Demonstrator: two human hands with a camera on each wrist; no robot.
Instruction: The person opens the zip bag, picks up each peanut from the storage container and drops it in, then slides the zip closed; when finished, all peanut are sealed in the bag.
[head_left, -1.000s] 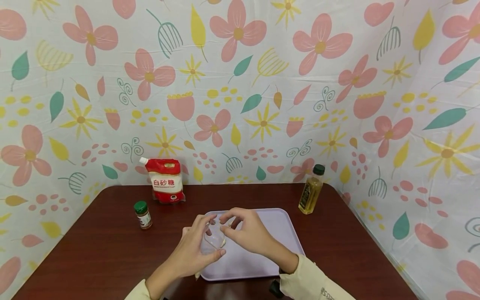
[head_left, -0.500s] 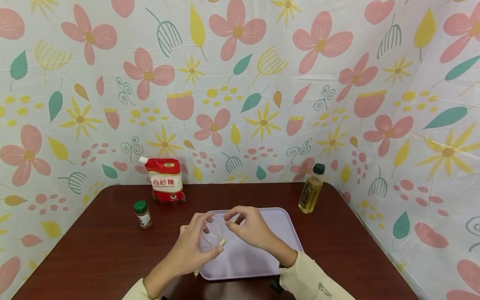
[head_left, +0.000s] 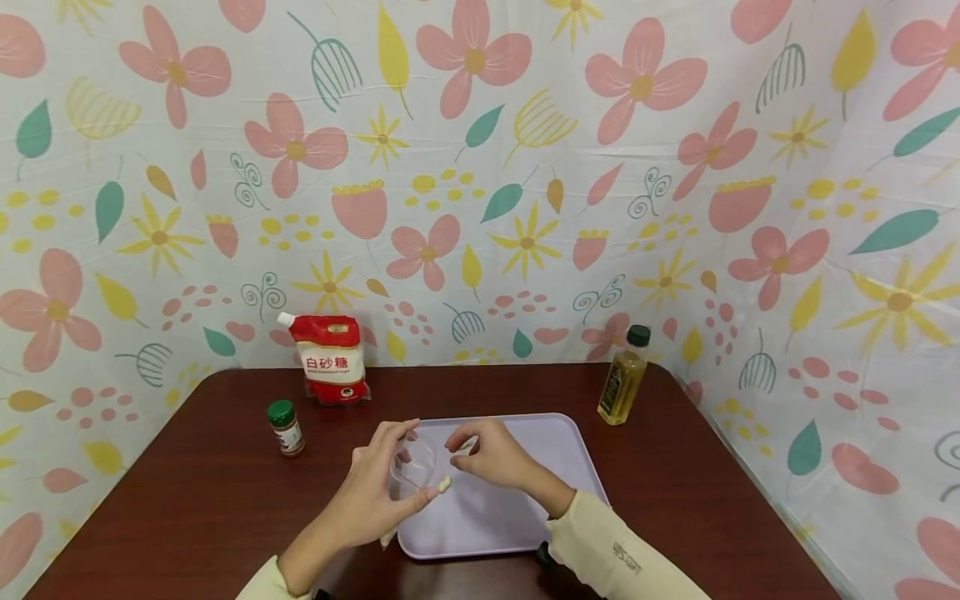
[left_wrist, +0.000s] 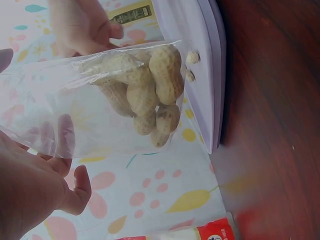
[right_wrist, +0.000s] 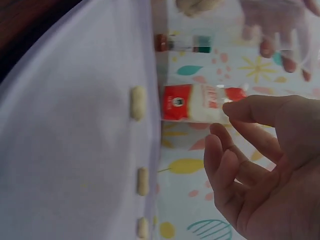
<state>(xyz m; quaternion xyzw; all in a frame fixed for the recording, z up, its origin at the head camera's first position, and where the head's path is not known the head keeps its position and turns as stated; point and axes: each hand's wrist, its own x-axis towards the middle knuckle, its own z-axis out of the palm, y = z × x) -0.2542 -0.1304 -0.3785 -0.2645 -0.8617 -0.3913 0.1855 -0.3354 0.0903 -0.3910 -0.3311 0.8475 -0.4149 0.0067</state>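
My left hand (head_left: 375, 483) grips the wide rim of a clear plastic bag (left_wrist: 95, 120), fingers spread round its mouth. Several unshelled peanuts (left_wrist: 142, 92) lie bunched at the bag's bottom end, plain in the left wrist view. To the right of the bag's mouth, my right hand (head_left: 491, 454) hovers above the lavender tray (head_left: 517, 521), fingers loosely bent with nothing visible between them. On the tray, the right wrist view shows a peanut (right_wrist: 137, 102) near its far edge and two more beyond it.
At the back left stands a red and white sugar pouch (head_left: 332, 360), with a green-capped spice jar (head_left: 287, 429) in front of it. An oil bottle (head_left: 624, 379) stands at the back right. Patterned cloth (head_left: 480, 208) hangs behind the brown table (head_left: 187, 500).
My left hand has shifted a little left with the bag. The right hand has drawn away from the bag's mouth, so the gap between the hands is wider.
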